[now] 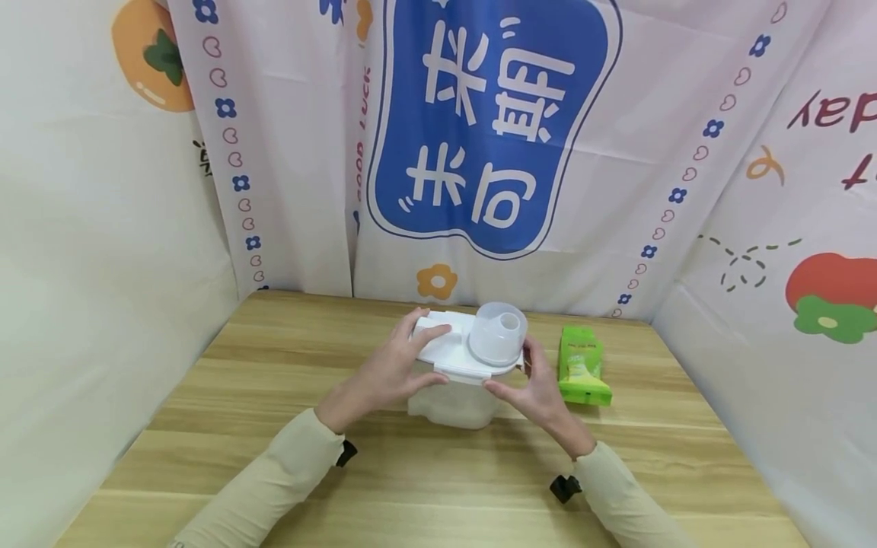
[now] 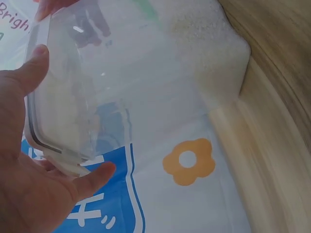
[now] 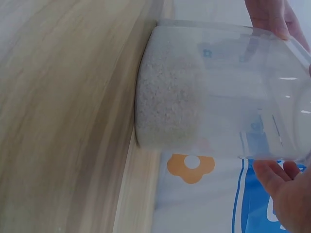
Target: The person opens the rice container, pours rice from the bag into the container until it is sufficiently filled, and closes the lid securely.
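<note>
A clear storage container (image 1: 455, 407) with a white lid (image 1: 445, 346) stands upright on the table. Pale grains that look like rice (image 3: 170, 92) fill its lower part in the right wrist view. On the right half of the lid sits a translucent round cup (image 1: 495, 342). My left hand (image 1: 397, 361) grips the lid's left end, thumb at the front edge and index finger over the top. From the right side my right hand (image 1: 537, 388) holds the container, its thumb at the front rim clip; the cup and lid partly hide its other fingers.
To the right of the container a bright green packet (image 1: 581, 367) lies on the wooden table (image 1: 438, 495). A printed curtain (image 1: 301, 152) hangs along the table's back edge, and printed cloth walls rise on both sides.
</note>
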`<state>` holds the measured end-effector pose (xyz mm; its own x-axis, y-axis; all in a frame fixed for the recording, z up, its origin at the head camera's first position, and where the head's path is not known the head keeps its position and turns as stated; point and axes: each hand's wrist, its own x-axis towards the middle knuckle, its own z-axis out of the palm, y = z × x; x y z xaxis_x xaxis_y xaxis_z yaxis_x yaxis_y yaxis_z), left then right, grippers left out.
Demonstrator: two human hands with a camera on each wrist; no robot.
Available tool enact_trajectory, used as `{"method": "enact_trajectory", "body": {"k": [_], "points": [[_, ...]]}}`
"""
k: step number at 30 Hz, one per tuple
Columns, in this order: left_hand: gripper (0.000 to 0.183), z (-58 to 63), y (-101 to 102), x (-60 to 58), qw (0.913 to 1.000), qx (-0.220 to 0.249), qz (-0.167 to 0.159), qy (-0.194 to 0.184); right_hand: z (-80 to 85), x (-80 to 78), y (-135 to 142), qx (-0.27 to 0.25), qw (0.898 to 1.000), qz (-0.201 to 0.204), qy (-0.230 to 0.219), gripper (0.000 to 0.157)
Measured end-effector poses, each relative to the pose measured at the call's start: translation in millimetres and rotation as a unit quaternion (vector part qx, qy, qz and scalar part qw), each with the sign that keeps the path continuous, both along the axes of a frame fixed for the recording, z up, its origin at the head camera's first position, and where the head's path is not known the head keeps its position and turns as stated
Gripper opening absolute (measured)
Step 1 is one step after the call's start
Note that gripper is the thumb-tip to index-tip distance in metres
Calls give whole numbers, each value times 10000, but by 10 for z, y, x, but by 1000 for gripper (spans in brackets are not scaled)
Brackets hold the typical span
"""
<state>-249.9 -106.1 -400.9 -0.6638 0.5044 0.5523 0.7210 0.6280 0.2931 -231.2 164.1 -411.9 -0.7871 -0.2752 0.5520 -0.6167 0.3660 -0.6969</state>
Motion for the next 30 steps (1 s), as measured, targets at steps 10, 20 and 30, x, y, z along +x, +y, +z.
{"method": "enact_trajectory", "body": {"k": [10, 20, 30], "points": [[76, 56, -113, -112, 9991, -162, -72, -372, -5, 12, -60, -208, 9991, -178, 335, 68], [76, 173, -252, -261, 9930, -530, -383, -981, -4, 52, -86, -312, 9985, 153, 413, 57], [71, 290, -357, -277, 9922, -882, 24, -881, -51, 139, -170, 3, 9895, 380, 1391, 64]]}}
